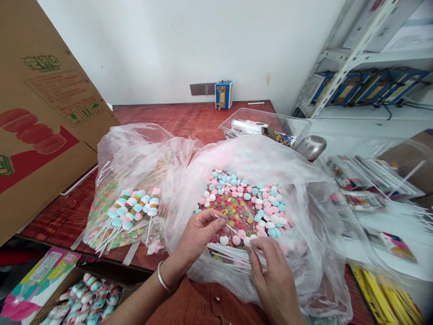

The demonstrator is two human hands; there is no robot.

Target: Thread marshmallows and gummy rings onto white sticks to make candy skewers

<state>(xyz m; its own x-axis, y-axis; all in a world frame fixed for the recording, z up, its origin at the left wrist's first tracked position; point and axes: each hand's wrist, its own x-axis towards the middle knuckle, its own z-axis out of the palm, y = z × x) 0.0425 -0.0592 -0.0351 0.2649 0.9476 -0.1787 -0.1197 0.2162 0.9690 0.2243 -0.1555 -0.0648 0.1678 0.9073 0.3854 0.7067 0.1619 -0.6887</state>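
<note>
- One left hand (199, 230), with one bracelet (162, 276) at the wrist: its grip pinches one white stick (232, 229) between thumb and finger, over the candies.
- One right hand (274, 262), just beside: thumb and fingers curl toward each other near a white candy; I cannot tell whether this grip holds anything.
- Under both hands, pink, white and blue candies (267, 210), dozens, too crowded to count, around a patch of small red, yellow and green rings (237, 210), also past counting.
- Between the hands, a bundle of loose sticks (233, 253), overlapping, number unclear.
- Two clear plastic bags on the tabletop (149, 115): the right bag (311, 234) around the candies, the left bag (131, 137) beneath several filled candy sticks (135, 205), one lying slightly apart at their right.
- Farther back, one clear bin (284, 124), one metal scoop (311, 146), one small blue box (223, 95).
- At far left, one large cardboard box (43, 104).
</note>
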